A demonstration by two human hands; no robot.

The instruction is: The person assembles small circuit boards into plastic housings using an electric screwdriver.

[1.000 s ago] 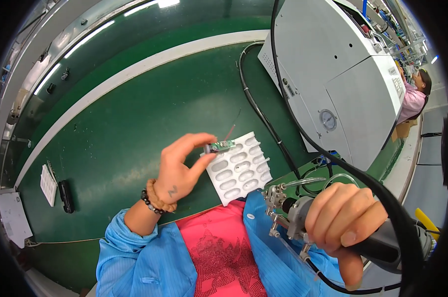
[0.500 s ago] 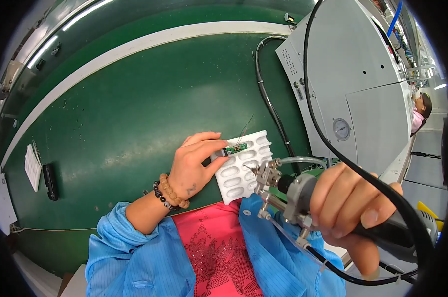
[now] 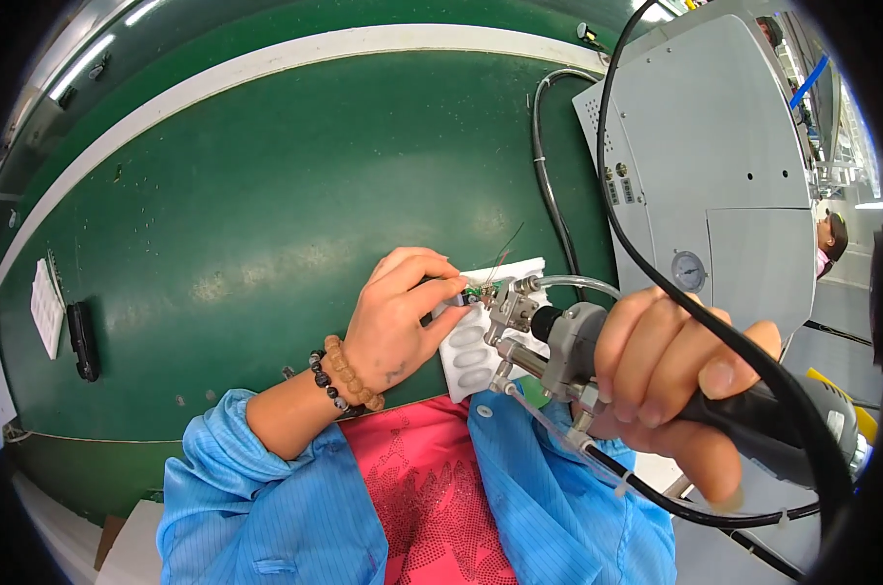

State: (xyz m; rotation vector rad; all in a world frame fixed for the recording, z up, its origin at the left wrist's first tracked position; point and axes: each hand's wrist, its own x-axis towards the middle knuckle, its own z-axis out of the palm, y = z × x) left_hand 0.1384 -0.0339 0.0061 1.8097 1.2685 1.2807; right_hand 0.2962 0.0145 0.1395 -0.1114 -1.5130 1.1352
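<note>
Between thumb and fingers, my left hand [image 3: 403, 304] holds a small green circuit board [image 3: 484, 292] over the white moulded tray [image 3: 469, 366]. Thin wires rise from the board. Oval hollows cover the tray. My right hand [image 3: 671, 380] is wrapped round the dark handle of a dispensing gun [image 3: 568, 346], which has a metal valve head and clear tubing. The gun's head covers the board's right end and part of the tray; its tip is hidden, so I cannot tell whether it touches the board.
A large grey machine [image 3: 714, 127] with a round gauge [image 3: 688, 271] stands at the right. A black hose [image 3: 549, 185] runs along the green table [image 3: 295, 166] beside it. At the far left lie a notepad [image 3: 47, 307] and a black cutter-like object [image 3: 84, 341]. A black cable [image 3: 646, 278] hangs before my right hand.
The dispensing gun in my right hand has moved left and up, so its head now overlaps the circuit board. My left hand keeps its pinch. The whole view has shifted slightly.
</note>
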